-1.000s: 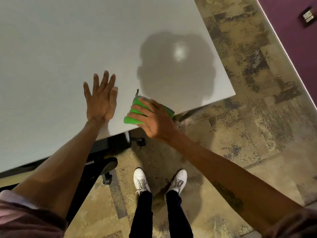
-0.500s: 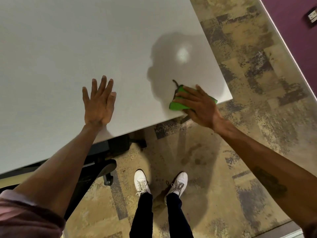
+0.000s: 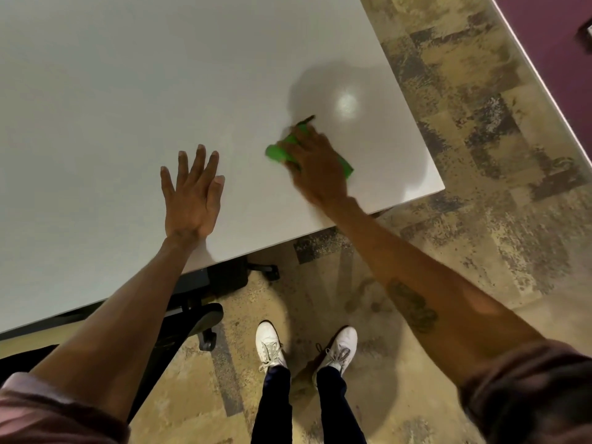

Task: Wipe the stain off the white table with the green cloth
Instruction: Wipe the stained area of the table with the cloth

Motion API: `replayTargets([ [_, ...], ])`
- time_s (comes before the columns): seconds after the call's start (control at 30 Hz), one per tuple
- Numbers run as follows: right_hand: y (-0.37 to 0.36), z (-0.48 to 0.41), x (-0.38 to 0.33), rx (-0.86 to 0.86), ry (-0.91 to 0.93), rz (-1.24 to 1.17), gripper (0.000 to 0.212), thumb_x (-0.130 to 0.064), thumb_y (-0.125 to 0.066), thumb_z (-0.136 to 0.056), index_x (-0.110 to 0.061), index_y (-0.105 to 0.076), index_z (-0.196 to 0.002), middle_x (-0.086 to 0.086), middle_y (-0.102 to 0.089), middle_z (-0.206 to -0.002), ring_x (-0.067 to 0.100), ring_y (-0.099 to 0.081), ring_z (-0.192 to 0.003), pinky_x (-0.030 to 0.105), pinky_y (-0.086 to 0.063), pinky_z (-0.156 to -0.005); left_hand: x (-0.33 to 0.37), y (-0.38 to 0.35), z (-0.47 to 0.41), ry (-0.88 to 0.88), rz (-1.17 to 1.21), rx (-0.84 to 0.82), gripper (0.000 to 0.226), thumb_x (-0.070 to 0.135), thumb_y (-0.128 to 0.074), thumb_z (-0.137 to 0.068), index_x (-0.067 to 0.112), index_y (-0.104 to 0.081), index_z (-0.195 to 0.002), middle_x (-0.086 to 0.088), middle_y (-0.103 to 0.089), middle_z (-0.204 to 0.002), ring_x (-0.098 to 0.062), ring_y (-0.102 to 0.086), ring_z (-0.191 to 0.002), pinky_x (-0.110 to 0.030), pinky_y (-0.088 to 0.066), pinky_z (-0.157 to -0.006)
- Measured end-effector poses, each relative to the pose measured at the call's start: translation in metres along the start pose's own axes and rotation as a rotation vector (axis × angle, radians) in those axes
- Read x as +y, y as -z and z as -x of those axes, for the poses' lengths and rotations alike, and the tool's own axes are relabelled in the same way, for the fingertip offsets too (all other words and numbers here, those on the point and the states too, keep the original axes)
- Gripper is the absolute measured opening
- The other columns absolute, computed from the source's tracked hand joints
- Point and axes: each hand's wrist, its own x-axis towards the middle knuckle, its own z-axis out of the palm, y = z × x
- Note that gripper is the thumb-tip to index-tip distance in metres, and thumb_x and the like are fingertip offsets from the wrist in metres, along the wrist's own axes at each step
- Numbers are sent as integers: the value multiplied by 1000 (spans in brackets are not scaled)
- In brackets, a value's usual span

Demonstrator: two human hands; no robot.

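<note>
The right hand [image 3: 315,165] presses the green cloth [image 3: 276,152] flat against the white bench [image 3: 128,91] near its right corner, fingers laid over the cloth and blurred. The left hand [image 3: 192,190] rests palm down just beside it, fingers spread wide. No stain can be made out

Under the flat left hand [image 3: 192,197] the white table [image 3: 112,100] looks smooth and faintly glossy, with a soft glare spot just beyond the right hand [image 3: 315,168]. The green cloth [image 3: 277,152] pressed beneath that hand looks like soft matt fabric. Below both wrists, the floor [image 3: 480,193] reads as mottled, rough-looking carpet.
</note>
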Motion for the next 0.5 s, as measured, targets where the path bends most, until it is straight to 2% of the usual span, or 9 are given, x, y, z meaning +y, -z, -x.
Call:
replayTargets([
  [0.13,-19,37,-30,7,191,-12,34,-26,-57,-96,-25,-64,-130,5,-54,-145,31,-41,-143,49,-35,-117,1,2,1,-8,0,6,59,53,-4,-107,34,-11,-163,9,-7,-172,-22,1,-160,-56,3,-127],
  [0.2,-22,61,-23,19,285,94,36,-28,-56,-96,-27,-62,-131,1,-55,-145,30,-41,-143,48,-35,-118,3,4,2,-3,-4,1,58,51,-6,-108,33,-12,-163,8,-7,-172,-22,1,-160,-56,3,-128],
  [0.27,-18,75,-7,27,295,172,37,-30,-56,-96,-30,-61,-132,-3,-56,-145,28,-41,-143,51,-33,-118,4,6,3,2,3,2,57,49,-8,-108,33,-14,-163,8,-8,-172,-22,1,-160,-55,3,-128],
  [0.4,-2,82,30,50,51,148,39,-27,-59,-95,-37,-55,-132,-11,-48,-148,24,-35,-147,58,-22,-120,6,7,3,8,10,1,58,50,-7,-107,33,-14,-162,10,-7,-172,-19,2,-160,-55,3,-128],
  [0.5,11,78,62,123,-207,163,46,-29,-53,-97,-35,-45,-143,-1,-38,-158,33,-24,-151,59,-13,-123,5,6,1,13,12,3,58,51,-6,-107,35,-13,-162,12,-6,-171,-18,3,-160,-54,3,-128],
])
